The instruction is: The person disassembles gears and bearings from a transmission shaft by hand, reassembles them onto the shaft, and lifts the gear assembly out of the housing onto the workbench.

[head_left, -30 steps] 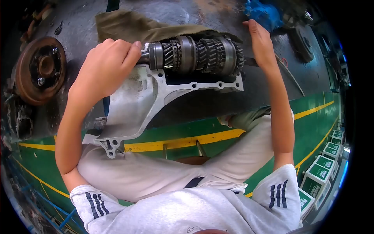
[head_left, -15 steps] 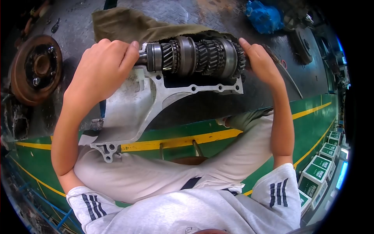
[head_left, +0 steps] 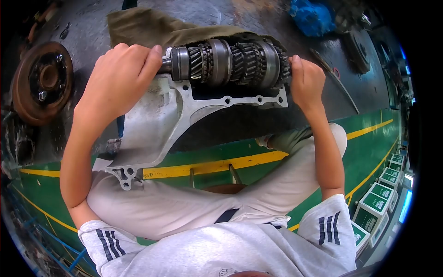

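A gear shaft assembly (head_left: 233,63) with several helical gears and smooth rings lies across the opening of a silver metal housing (head_left: 161,122). My left hand (head_left: 121,78) is closed round the shaft's left end, its thumb along the top. At the right end of the gears, my right hand (head_left: 305,83) has its fingers curled and pressed together, with the thumb near the last gear; its palm side is hidden. The housing's flange with bolt holes runs below the gears. Behind them a brown-green cloth (head_left: 157,28) touches the assembly.
On the dark metal workbench (head_left: 240,124) a rusty round drum (head_left: 44,83) stands at the left. A blue plastic bag (head_left: 313,17) and a dark round part (head_left: 357,53) are at the back right, near a thin metal rod (head_left: 344,87). Green-and-white boxes (head_left: 374,202) line the floor.
My right hand has come down from above the right end, and its fingers have curled in beside the last gear. My left hand stays on the shaft end; the view has shifted slightly.
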`<action>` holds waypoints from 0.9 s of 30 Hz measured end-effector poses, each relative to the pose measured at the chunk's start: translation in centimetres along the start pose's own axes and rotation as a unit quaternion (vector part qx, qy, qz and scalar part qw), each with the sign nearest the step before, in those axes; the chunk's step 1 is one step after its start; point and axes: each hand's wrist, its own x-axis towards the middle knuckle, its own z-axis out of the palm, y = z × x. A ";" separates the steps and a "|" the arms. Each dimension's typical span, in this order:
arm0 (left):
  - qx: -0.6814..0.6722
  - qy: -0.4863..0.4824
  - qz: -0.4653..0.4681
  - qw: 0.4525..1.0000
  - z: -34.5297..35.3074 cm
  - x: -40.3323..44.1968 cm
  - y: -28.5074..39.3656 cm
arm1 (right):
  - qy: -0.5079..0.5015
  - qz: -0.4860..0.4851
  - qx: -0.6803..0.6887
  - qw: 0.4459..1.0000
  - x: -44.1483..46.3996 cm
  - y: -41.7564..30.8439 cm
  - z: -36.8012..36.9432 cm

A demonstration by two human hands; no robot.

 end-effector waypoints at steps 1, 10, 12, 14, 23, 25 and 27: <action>-0.006 0.002 -0.003 1.000 0.0 0.0 0.0 | -0.006 0.001 -0.006 1.000 0.0 0.1 0.1; 0.020 -0.101 -0.051 0.993 -0.7 0.3 0.0 | 0.048 -0.020 0.023 0.998 -0.1 -0.2 0.5; 0.016 -0.100 -0.061 0.993 -0.8 0.4 0.2 | 0.028 -0.015 0.009 0.999 -0.1 0.3 0.5; 0.010 -0.097 -0.064 0.993 -0.8 0.5 0.5 | 0.011 -0.007 -0.011 1.000 -0.3 0.7 0.1; -0.015 -0.027 -0.019 0.999 -0.1 0.4 0.0 | -0.019 -0.085 0.022 0.996 0.3 -0.4 -0.8; 0.008 -0.018 -0.021 1.000 -0.3 0.4 0.3 | -0.104 -0.063 0.096 0.988 0.8 -0.1 -2.2; 0.007 -0.015 -0.011 1.000 -0.2 0.5 0.2 | -0.275 -0.083 0.175 0.942 3.1 1.2 -4.1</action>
